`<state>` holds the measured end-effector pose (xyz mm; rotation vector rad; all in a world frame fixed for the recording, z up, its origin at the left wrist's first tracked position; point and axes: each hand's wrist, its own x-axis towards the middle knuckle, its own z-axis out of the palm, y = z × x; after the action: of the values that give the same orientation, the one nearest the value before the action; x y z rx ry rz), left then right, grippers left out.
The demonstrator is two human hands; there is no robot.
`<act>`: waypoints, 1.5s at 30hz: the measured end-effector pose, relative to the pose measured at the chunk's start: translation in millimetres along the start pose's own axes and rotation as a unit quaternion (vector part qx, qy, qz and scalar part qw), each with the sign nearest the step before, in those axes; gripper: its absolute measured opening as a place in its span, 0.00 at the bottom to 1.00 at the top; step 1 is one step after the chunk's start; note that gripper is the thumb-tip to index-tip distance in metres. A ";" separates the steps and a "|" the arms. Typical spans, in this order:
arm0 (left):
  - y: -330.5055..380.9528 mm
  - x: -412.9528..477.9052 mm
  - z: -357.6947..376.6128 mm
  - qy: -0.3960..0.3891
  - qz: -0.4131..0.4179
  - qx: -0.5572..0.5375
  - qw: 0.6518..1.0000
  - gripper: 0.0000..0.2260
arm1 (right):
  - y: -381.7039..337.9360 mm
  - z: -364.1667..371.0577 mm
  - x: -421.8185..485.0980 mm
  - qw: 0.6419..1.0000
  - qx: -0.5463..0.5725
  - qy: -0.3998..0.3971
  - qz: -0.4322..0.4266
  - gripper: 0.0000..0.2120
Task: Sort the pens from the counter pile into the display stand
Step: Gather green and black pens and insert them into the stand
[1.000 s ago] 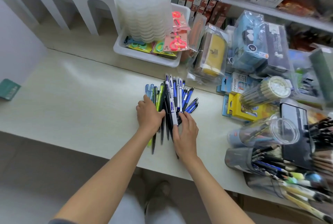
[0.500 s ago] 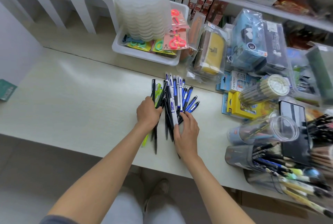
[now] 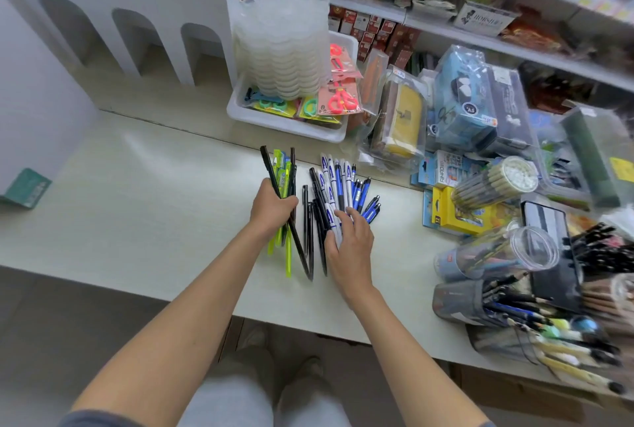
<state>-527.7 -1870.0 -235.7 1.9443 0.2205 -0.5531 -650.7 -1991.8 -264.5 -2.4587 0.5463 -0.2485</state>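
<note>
Nearest the camera, two bare forearms reach over the front edge of the pale bench towards the pile of blue-and-white pens, which lies on the bench top and serves as the marker here.

The right hand rests on the near end of that pile. Its fingers are spread apart and only lightly bent, lying on the barrels without closing round any of them.

Just left of the pile, a few loose black pens lie on the bench, pointing away from the camera.

Left of those, the left hand has its fingers curled tight round a bundle of black and lime-green pens. The bundle's ends stick out past the hand on both the near and far sides, and its near tips are low over the bench.

Right of the pile and slightly nearer, a clear tub of pencils lies on its side. Beyond the tub is a dark stand crowded with black pens, too blurred to make out its slots.

Far left of the pile, a teal booklet sits at the wall.

Behind the pile, a white tray holds packs of children's scissors and a tall stack of clear scalloped containers. Above and behind the tray runs a stocked shelf.
</note>
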 end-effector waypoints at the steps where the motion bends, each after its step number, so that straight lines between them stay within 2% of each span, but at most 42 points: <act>1: 4.8 -0.7 -4.9 -0.004 0.001 -0.025 1.000 0.14 | -4.9 -0.6 2.0 1.000 0.001 -0.001 -0.002 0.18; 3: 17.7 -5.5 -14.9 -0.006 0.013 -0.074 0.997 0.15 | -15.7 -2.6 5.5 1.000 0.012 0.006 -0.018 0.17; 5: 33.3 -11.9 -23.9 0.011 0.038 -0.105 0.994 0.14 | -30.9 -6.7 7.0 0.997 0.069 0.018 -0.022 0.15; 7: 49.6 -18.7 -30.9 0.042 0.064 -0.148 0.986 0.14 | -52.6 -8.3 5.8 0.981 0.187 0.031 0.047 0.13; 8: 56.4 -21.5 -33.3 0.059 0.075 -0.171 0.981 0.15 | -64.8 -7.7 5.7 0.957 0.263 0.036 0.116 0.12; 9: 63.3 -24.9 -35.6 0.074 0.086 -0.195 0.974 0.15 | -76.7 -5.8 7.6 0.914 0.352 0.035 0.198 0.11; 10: 68.3 -27.8 -37.1 0.083 0.096 -0.217 0.968 0.14 | -88.3 -3.6 11.3 0.849 0.447 0.025 0.281 0.12; 12: 73.9 -34.0 -39.9 0.086 0.109 -0.241 0.960 0.14 | -109.7 -3.4 18.8 0.691 0.599 -0.002 0.406 0.16; 13: 75.0 -39.0 -41.4 0.082 0.114 -0.242 0.960 0.14 | -117.9 -4.4 22.7 0.627 0.645 -0.007 0.437 0.19; 14: 74.8 -43.7 -42.6 0.074 0.119 -0.238 0.961 0.13 | -126.0 -5.9 26.5 0.584 0.675 -0.009 0.451 0.20; 15: 72.8 -47.3 -43.4 0.064 0.120 -0.234 0.963 0.11 | -131.9 -5.3 30.1 0.565 0.692 -0.012 0.450 0.22; 17: 68.5 -51.0 -48.5 0.056 0.115 -0.229 0.965 0.09 | -144.8 -5.0 36.7 0.575 0.686 -0.027 0.444 0.22; 20: 70.2 -45.4 -67.3 0.098 0.092 -0.262 0.956 0.09 | -148.9 -3.3 39.0 0.680 0.575 -0.032 0.454 0.22; 21: 72.5 -43.0 -74.0 0.115 0.093 -0.278 0.949 0.08 | -146.2 -3.2 37.6 0.699 0.548 -0.038 0.458 0.22; 22: 74.7 -41.6 -79.2 0.126 0.101 -0.286 0.945 0.09 | -144.8 -2.8 35.7 0.693 0.549 -0.057 0.463 0.23; 23: 76.0 -41.5 -81.6 0.128 0.109 -0.284 0.944 0.09 | -144.3 -2.2 33.5 0.667 0.577 -0.082 0.464 0.25; 25: 75.5 -47.1 -81.7 0.121 0.117 -0.272 0.948 0.10 | -151.2 -1.6 29.6 0.592 0.659 -0.108 0.451 0.26; 27: 70.0 -55.9 -78.6 0.113 0.118 -0.261 0.951 0.11 | -161.2 -5.6 30.1 0.539 0.703 -0.100 0.452 0.23; 28: 65.9 -59.4 -77.5 0.107 0.115 -0.261 0.952 0.10 | -164.3 -6.9 32.9 0.523 0.715 -0.091 0.455 0.21; 30: 58.3 -66.8 -76.8 0.081 0.100 -0.274 0.953 0.09 | -166.9 -10.0 39.0 0.519 0.725 -0.075 0.447 0.21; 33: 45.9 -78.5 -80.1 0.049 0.059 -0.290 0.954 0.03 | -171.7 -11.3 41.0 0.563 0.720 -0.104 0.393 0.23; 36: 41.9 -83.2 -94.7 0.040 0.055 -0.314 0.947 0.04 | -175.1 -10.6 28.0 0.655 0.667 -0.103 0.339 0.18; 37: 43.0 -83.4 -102.2 0.048 0.064 -0.332 0.940 0.06 | -174.6 -9.9 20.9 0.672 0.649 -0.106 0.340 0.17; 38: 44.3 -82.3 -109.6 0.058 0.074 -0.347 0.933 0.07 | -175.3 -8.8 13.5 0.671 0.641 -0.115 0.355 0.18; 39: 46.0 -83.2 -116.0 0.068 0.088 -0.354 0.928 0.07 | -176.6 -7.0 6.3 0.652 0.644 -0.131 0.377 0.20; 40: 46.5 -85.1 -119.6 0.076 0.097 -0.347 0.930 0.07 | -179.4 -4.4 0.5 0.613 0.665 -0.153 0.398 0.22; 43: 39.4 -95.9 -120.7 0.079 0.086 -0.330 0.937 0.06 | -199.9 8.7 -1.4 0.470 0.750 -0.197 0.423 0.22; 44: 35.8 -99.2 -121.4 0.078 0.076 -0.348 0.931 0.08 | -210.8 11.5 1.2 0.444 0.765 -0.199 0.423 0.21; 45: 33.2 -101.9 -125.2 0.079 0.071 -0.366 0.925 0.10 | -221.5 13.6 2.7 0.443 0.768 -0.200 0.418 0.20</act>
<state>-568.9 -1762.3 -118.0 1.2558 0.3311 -0.1696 -572.3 -1823.2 -143.3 -0.2294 0.7118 0.2285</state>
